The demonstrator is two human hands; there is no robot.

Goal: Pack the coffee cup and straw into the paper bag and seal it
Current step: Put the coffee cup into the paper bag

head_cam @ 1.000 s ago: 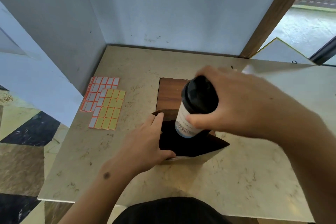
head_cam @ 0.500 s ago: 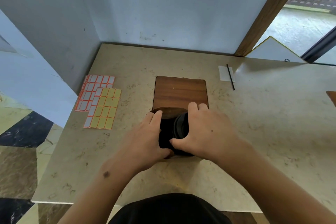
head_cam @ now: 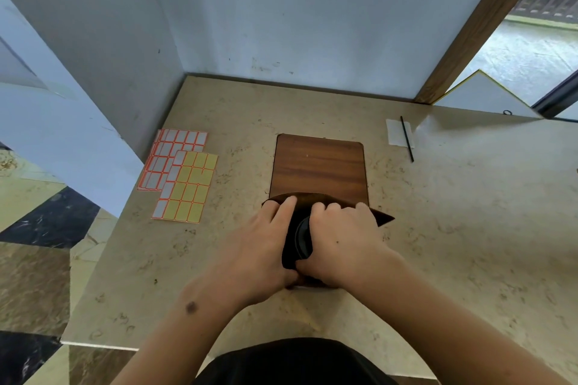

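A brown paper bag (head_cam: 380, 218) stands open on the beige table, its mouth facing up. Inside it I see the black lid of the coffee cup (head_cam: 302, 239); the cup's body is hidden by the bag. My left hand (head_cam: 261, 248) grips the bag's left rim, fingers over the edge. My right hand (head_cam: 342, 242) reaches into the bag from the right and is closed around the cup's lid. A thin black straw (head_cam: 407, 138) lies far right on the table, across a white napkin (head_cam: 396, 132).
A wooden board (head_cam: 319, 166) is set into the tabletop just behind the bag. Sheets of orange and yellow label stickers (head_cam: 181, 175) lie at the left. Walls close the table's back and left sides; its front edge is near my body.
My right hand has lowered the coffee cup from above the bag down into it. My left hand has stayed on the bag's rim, and the bag's mouth has spread wider.
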